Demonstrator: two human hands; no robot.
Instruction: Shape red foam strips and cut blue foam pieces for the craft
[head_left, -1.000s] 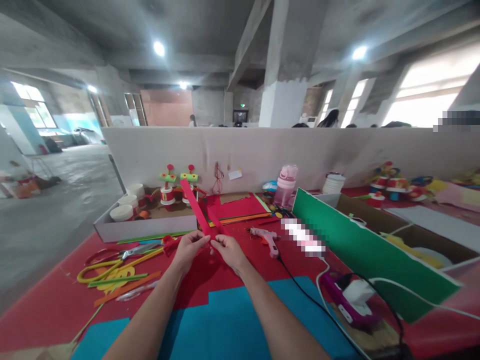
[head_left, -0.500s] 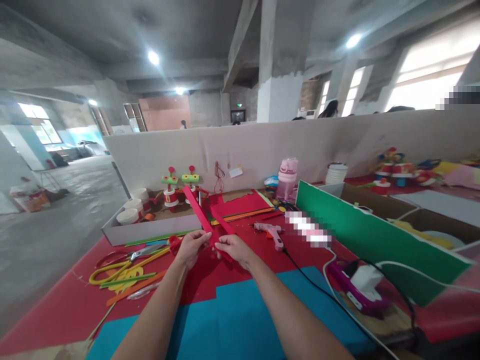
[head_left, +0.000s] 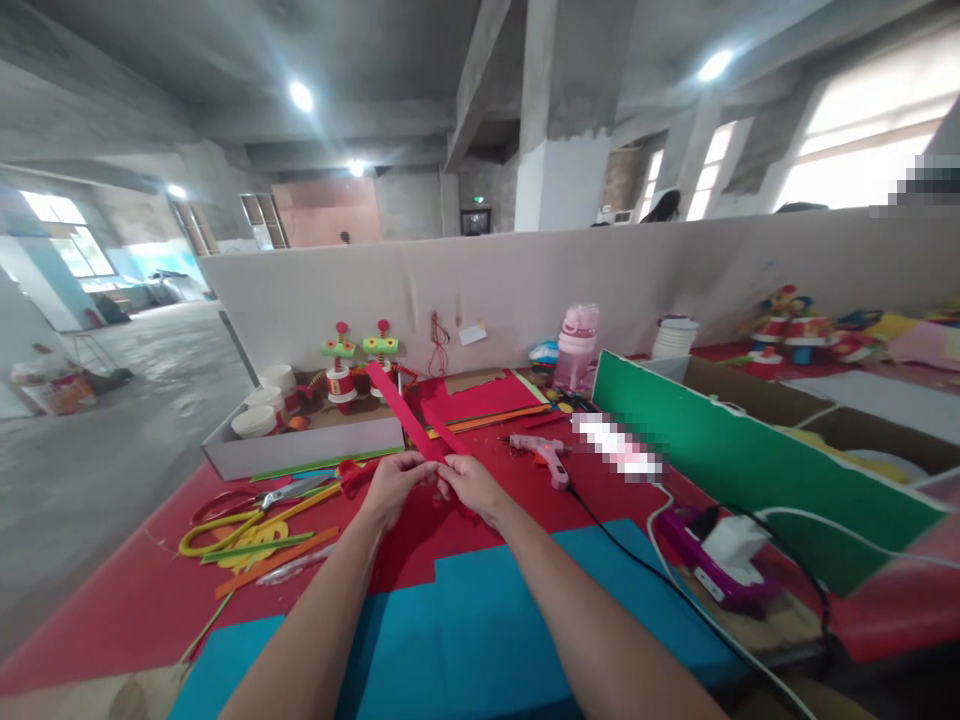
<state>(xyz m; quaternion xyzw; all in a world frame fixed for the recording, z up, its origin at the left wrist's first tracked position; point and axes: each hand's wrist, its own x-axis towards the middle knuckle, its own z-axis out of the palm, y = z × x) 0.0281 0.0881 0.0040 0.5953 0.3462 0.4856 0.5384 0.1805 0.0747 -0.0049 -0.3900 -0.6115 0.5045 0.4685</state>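
Note:
Two long red strips, seemingly of paper or foam, reach up and away from my hands. My left hand (head_left: pixel 397 487) pinches the near end of the left red strip (head_left: pixel 401 407). Close beside it, my right hand (head_left: pixel 469 484) is closed on the near end of the other red strip (head_left: pixel 448 436), and the fingertips of both hands meet there. Whether the two strips are joined is hidden by my fingers. Right of my hands a pink glue gun (head_left: pixel 546 455) lies on the red table cover (head_left: pixel 416 545), and blue sheets (head_left: pixel 495 610) lie under my forearms.
Scissors (head_left: pixel 292 491), a bent yellow pipe cleaner (head_left: pixel 199 540) and coloured strips lie at left. Behind them a shallow box (head_left: pixel 315 450) holds white cups (head_left: pixel 255 420) and two cup figures (head_left: pixel 340 380). A green-sided box (head_left: pixel 720 460), purple power strip (head_left: pixel 712 565) and pink bottle (head_left: pixel 576 350) stand right.
My left hand has moved right, toward my right hand, so their fingertips now meet at the strips' near ends. The camera view has shifted slightly.

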